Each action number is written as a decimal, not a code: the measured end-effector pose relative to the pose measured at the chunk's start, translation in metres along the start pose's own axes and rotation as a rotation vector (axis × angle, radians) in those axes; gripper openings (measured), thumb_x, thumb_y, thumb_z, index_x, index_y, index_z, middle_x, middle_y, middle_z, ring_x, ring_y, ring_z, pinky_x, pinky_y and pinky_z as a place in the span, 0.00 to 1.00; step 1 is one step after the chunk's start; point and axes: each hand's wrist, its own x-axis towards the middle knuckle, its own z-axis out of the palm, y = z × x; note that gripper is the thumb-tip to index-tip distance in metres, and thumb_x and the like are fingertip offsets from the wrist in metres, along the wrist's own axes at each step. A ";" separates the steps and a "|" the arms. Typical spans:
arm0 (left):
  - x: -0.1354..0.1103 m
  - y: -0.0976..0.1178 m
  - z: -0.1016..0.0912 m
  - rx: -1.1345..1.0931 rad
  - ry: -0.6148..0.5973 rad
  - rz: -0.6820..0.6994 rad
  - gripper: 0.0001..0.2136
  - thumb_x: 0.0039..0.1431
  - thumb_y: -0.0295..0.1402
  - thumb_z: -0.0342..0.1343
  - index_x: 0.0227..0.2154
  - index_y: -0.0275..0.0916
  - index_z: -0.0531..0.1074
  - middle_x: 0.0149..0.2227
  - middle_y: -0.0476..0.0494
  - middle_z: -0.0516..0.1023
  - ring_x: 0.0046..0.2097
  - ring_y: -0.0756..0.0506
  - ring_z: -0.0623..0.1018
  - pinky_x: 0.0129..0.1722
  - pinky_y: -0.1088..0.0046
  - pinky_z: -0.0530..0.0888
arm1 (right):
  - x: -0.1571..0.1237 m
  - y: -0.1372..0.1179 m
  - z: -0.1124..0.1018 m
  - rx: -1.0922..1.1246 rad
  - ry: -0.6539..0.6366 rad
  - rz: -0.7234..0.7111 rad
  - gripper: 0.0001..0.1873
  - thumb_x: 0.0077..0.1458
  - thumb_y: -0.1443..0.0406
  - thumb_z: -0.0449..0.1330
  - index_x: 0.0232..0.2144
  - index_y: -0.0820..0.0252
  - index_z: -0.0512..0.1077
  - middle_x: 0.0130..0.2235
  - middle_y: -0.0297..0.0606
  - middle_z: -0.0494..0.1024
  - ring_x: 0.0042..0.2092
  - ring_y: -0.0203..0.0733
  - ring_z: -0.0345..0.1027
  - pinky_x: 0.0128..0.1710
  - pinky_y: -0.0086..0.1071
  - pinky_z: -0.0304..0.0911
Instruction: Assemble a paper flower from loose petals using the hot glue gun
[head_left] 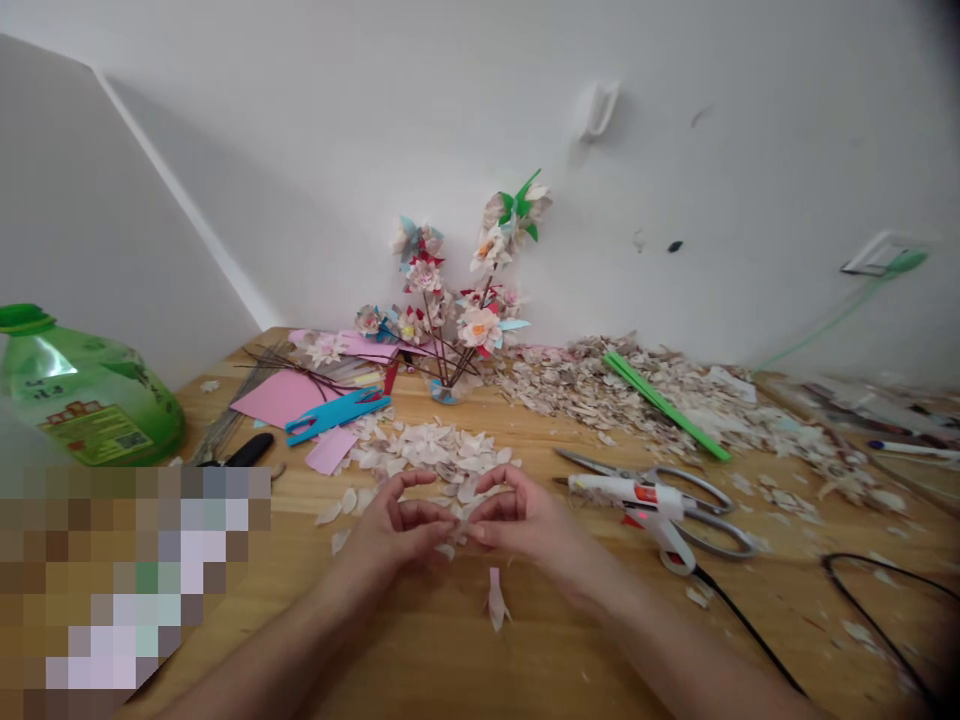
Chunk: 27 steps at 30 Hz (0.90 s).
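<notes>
Left hand (411,520) and right hand (517,515) nearly meet at lower center, their grip unclear. Flowers (481,328) stand apparently finished at upper center; petals (420,446) below lie unassembled.

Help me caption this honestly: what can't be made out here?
All in the head view:
Whatever the left hand and right hand may pinch: too small, blurred.
Green plastic bottle: left side cut off by the left edge.
Print on its label: blurred.
Lower-left corner: hidden by pixelation.
</notes>
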 end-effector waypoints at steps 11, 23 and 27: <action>0.000 -0.001 0.003 -0.021 0.042 -0.062 0.28 0.36 0.31 0.66 0.43 0.38 0.61 0.27 0.45 0.79 0.28 0.47 0.78 0.26 0.73 0.73 | -0.001 0.003 -0.003 0.045 -0.009 0.013 0.19 0.37 0.64 0.68 0.30 0.56 0.62 0.26 0.28 0.76 0.29 0.34 0.70 0.32 0.28 0.60; -0.004 0.006 0.004 -0.129 0.070 -0.147 0.26 0.39 0.27 0.65 0.44 0.38 0.64 0.27 0.45 0.78 0.28 0.49 0.77 0.25 0.76 0.75 | -0.045 -0.011 -0.045 -0.387 -0.025 -0.047 0.11 0.42 0.59 0.64 0.27 0.55 0.66 0.29 0.32 0.75 0.32 0.39 0.69 0.31 0.30 0.61; -0.006 0.005 0.006 -0.128 0.065 -0.157 0.25 0.39 0.28 0.65 0.44 0.39 0.66 0.27 0.49 0.76 0.26 0.52 0.75 0.21 0.79 0.73 | -0.093 -0.015 -0.111 -1.098 0.105 0.147 0.12 0.44 0.53 0.60 0.20 0.53 0.70 0.23 0.37 0.75 0.27 0.43 0.67 0.26 0.32 0.57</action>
